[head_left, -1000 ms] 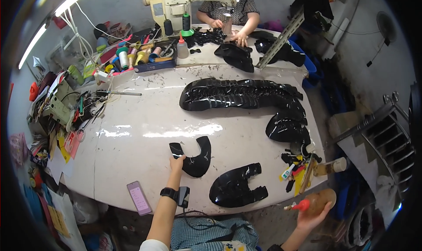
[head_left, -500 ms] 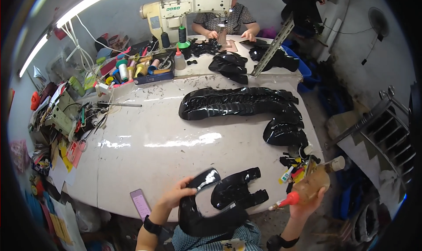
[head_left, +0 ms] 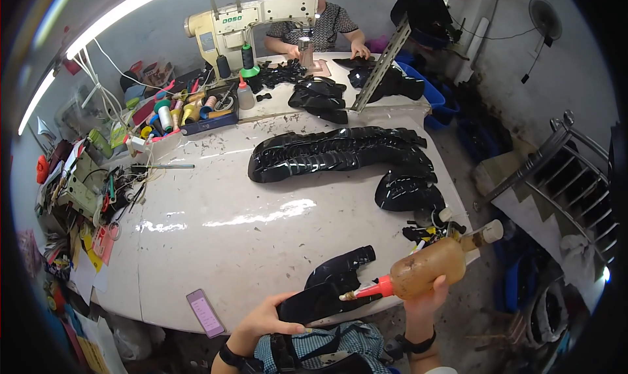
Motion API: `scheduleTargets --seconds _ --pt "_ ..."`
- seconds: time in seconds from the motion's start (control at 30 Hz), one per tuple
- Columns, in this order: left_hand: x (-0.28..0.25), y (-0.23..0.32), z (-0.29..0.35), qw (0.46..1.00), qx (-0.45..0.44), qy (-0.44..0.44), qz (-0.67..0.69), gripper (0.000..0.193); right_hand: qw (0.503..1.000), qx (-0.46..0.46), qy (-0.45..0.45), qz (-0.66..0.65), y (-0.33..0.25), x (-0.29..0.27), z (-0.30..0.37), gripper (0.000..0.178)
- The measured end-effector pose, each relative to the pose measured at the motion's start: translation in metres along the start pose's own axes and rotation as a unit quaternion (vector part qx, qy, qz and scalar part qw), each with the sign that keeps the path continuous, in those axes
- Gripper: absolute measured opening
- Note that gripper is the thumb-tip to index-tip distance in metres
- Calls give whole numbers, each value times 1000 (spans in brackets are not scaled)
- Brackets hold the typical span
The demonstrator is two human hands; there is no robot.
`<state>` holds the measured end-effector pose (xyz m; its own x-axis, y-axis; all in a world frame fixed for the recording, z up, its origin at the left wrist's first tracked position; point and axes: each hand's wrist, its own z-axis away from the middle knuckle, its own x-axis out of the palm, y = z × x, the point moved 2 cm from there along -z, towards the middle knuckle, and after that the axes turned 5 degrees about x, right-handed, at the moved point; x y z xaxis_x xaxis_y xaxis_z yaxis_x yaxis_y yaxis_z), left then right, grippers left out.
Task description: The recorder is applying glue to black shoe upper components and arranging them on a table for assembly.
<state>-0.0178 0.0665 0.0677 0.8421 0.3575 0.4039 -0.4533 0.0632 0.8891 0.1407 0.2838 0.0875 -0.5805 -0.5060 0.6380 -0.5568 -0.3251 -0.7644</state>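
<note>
My left hand (head_left: 267, 318) is closed on a glossy black shoe upper (head_left: 313, 303) at the table's front edge, thumb on its near side. In my right hand (head_left: 425, 301) lies a glue bottle (head_left: 428, 268) with amber liquid, tilted on its side. Its red nozzle (head_left: 376, 287) points left, and the pale tip is over the held upper; whether it touches I cannot tell. Just behind, a second black upper (head_left: 341, 264) rests on the table, partly covered by the first. Part of another black piece (head_left: 282, 353) shows over the checked cloth on my lap.
A phone (head_left: 205, 313) lies left of my hands. Stacked black uppers (head_left: 333, 155) form a long row across the table, with small tools (head_left: 425, 234) at its right edge. Beyond stand a sewing machine (head_left: 261, 20), a thread tray (head_left: 209, 122) and a person (head_left: 337, 30) working.
The glue bottle has moved left and up, bringing its nozzle over the held upper. My left hand has turned that upper from an open curve to a flatter strip. The view has shifted slightly.
</note>
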Motion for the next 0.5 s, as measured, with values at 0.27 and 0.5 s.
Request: scheduleTargets --seconds 0.27,0.5 --pt "5 6 -2 999 -2 -33 8 60 999 -20 -25 34 7 3 -4 63" --pt "4 3 -1 999 1 -36 -2 60 996 -31 -52 60 9 4 -8 63"
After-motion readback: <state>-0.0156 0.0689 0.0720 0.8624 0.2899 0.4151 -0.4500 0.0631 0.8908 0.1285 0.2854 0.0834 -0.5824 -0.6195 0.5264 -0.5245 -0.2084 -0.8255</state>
